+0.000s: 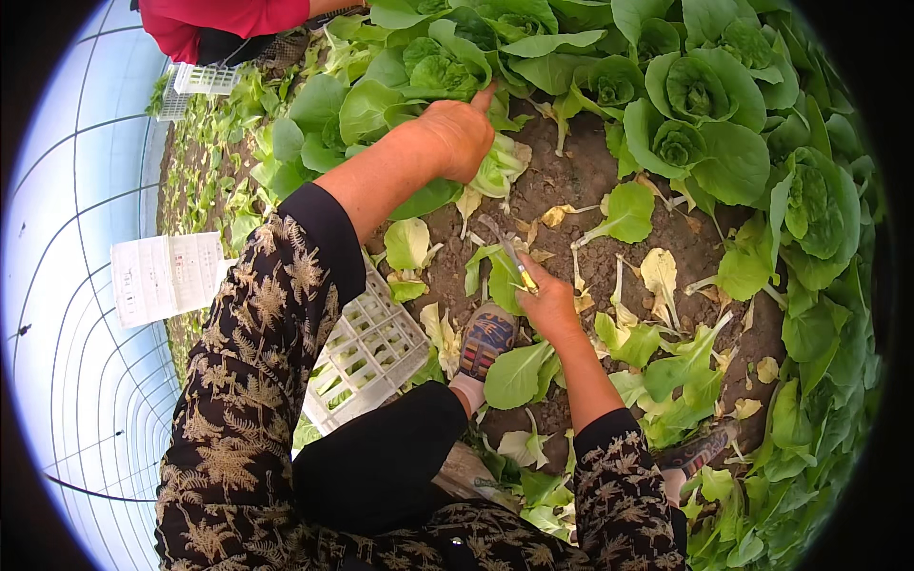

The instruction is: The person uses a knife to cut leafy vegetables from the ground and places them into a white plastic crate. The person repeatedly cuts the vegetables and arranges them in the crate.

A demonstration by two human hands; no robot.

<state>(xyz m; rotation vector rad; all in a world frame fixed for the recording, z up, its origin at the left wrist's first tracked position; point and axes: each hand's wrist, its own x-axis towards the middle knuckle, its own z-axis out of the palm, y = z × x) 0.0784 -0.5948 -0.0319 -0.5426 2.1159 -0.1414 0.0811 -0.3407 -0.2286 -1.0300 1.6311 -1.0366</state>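
My left hand [457,139] reaches to a leafy green cabbage plant [437,71] at the top middle, with the index finger stretched out against its outer leaves. Part of the grip is hidden by the back of the hand, and a pale leafy head [498,168] shows just below it. Nearer my body, my right hand [550,296] is closed around the handle of a small curved knife [515,258], its blade pointing up and left over the soil. Loose green leaves lie beside the knife.
A white plastic crate [371,346] with greens inside stands left of my shoe [488,339]. Dense cabbage plants [696,89] grow along the top and right. Yellowed leaves [658,277] litter the soil. A person in a red top [228,21] is at the upper left, near white crates [207,78].
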